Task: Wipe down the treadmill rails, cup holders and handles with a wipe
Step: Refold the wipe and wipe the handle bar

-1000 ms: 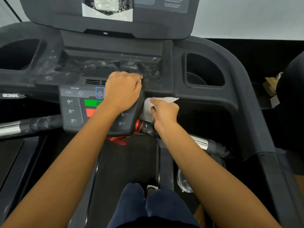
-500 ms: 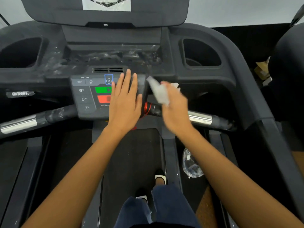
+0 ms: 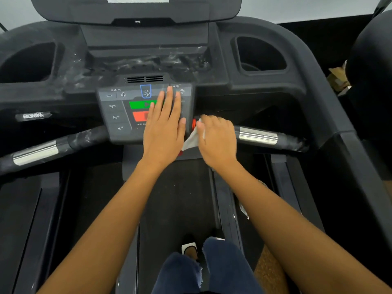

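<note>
My left hand [image 3: 164, 128] lies flat with straight fingers on the right half of the treadmill's control panel [image 3: 118, 115]. My right hand [image 3: 218, 139] grips a white wipe [image 3: 192, 141] and holds it against the inner end of the right handle [image 3: 267, 137], beside the panel's right edge and a red clip. The left handle [image 3: 42, 150] runs out to the left with a silver sensor band. A cup holder [image 3: 259, 54] opens at the upper right and another cup holder [image 3: 27, 62] at the upper left.
The console screen housing [image 3: 135, 9] rises at the top. The black belt [image 3: 176, 198] and side rails lie below, with my legs and a shoe at the bottom. A crumpled clear plastic piece [image 3: 244, 211] lies on the right foot rail. A dark rounded object stands at the far right.
My left hand uncurled from the panel's top edge and now lies flat on the panel. My right hand lifted the wipe, then brought it down onto the inner end of the right handle.
</note>
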`<state>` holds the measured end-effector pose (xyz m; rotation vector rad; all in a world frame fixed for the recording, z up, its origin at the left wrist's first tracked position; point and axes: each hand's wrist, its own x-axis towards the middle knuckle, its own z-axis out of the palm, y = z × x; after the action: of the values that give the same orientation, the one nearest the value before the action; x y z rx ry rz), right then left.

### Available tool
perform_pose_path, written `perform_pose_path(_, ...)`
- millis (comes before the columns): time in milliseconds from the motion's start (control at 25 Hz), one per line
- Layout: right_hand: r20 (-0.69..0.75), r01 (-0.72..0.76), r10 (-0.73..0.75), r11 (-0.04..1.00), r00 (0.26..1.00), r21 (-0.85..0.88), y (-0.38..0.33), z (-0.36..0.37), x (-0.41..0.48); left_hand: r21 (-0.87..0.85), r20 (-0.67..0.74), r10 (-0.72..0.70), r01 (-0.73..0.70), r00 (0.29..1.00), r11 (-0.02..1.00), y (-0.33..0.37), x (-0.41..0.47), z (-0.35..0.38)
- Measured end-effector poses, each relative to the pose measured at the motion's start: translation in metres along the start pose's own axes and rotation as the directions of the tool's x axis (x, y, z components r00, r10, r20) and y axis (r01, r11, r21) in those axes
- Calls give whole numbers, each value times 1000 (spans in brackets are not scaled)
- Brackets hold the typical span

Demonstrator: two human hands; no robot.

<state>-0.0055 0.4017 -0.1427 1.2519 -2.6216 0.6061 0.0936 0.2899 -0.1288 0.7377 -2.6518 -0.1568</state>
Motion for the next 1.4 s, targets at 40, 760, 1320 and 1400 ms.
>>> perform_pose_path(40, 2, 21, -21, 999, 1000, -34, 21, -3, -6, 6, -5, -7, 7, 1000, 1000, 1, 0, 0)
perform_pose_path(760, 127, 153, -143, 986, 981, -66, 3, 3, 8, -21, -29, -89, 88, 996, 996, 12, -3, 3)
perform_pose_path(1320, 123, 186, -181, 982, 976, -34, 31, -11, 0, -52, -65, -184, 181, 981, 982, 46, -2, 11)
perform_pose_path(1400, 111, 124, -117, 991, 987, -56, 91, -22, -25, -23, -40, -89, 88, 995, 996, 54, -8, 14)
